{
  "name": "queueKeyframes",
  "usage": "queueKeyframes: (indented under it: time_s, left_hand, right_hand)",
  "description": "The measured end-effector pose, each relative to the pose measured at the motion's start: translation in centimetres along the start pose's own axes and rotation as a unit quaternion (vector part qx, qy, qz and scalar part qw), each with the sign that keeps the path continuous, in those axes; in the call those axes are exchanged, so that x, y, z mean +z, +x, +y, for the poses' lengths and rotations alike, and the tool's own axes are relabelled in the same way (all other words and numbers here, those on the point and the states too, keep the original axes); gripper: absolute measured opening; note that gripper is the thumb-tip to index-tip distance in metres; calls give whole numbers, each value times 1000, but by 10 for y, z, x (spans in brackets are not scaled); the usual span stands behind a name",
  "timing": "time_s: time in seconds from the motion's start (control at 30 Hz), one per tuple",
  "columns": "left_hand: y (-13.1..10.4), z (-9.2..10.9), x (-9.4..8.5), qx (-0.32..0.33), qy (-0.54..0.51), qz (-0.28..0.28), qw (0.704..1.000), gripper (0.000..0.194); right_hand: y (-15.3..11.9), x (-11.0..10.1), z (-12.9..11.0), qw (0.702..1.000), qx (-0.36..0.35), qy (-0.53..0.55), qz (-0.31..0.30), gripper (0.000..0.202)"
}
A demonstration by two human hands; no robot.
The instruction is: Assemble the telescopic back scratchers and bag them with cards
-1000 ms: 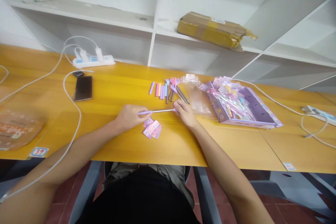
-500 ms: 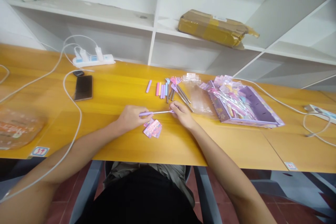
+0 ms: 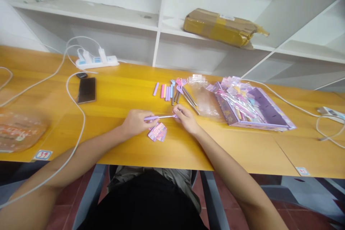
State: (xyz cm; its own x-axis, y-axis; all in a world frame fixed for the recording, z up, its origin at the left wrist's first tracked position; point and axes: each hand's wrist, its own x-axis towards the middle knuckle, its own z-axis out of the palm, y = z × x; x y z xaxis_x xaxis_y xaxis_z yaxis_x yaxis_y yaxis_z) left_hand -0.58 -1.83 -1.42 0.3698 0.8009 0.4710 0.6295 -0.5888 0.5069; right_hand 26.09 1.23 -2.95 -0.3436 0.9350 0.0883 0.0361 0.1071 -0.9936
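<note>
A back scratcher (image 3: 165, 116) with a purple handle and a thin metal rod is held level between my two hands. My left hand (image 3: 136, 123) is closed around the handle. At the other end, the fingers of my right hand (image 3: 185, 118) pinch the purple head, which they mostly hide. Small pink and purple printed cards (image 3: 157, 132) lie on the table just below the rod. Beyond my hands are several loose coloured handle sleeves (image 3: 165, 91), one purple sleeve (image 3: 156, 89) set apart from them. Beside these lie metal-rod back scratchers (image 3: 185, 93) with pink, purple and blue hand-shaped heads.
Clear plastic bags (image 3: 203, 97) lie left of a purple box (image 3: 258, 125) of wrapped items. A phone (image 3: 86, 90), a power strip (image 3: 98, 62) and a white cable (image 3: 81, 115) are on the left. A taped carton (image 3: 219, 27) sits on the shelf above.
My hands have drawn slightly closer together, and less of the metal rod shows between them. The view has shifted a little. The same back scratcher stays in both hands.
</note>
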Motion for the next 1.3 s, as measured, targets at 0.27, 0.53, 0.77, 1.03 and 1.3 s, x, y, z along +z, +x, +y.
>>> queueKeyframes:
  time_s: [0.27,0.53,0.77,1.03,1.3]
  left_hand:
    - [-1,5,1,8,4,-5,1000,26]
    - [0,7,2,-7,4,-20,1000,31]
    - [-3,5,5,-14,15,-28,999,35]
    - [-1,11,10,-19,-9,-21,1000,27]
    - [12,-7,-8,-91,-1,-53,994,38]
  right_hand:
    - [-1,3,1,1000,14,8,-15,50]
    - [-3,9,0,999,24,5,-22,51]
    - [-6,13,-2,999,19,22,-28,48]
    - [-3,7,-2,999,7,-25,-20,47]
    - [9,-11,-7,960,-134,-242,-42,38]
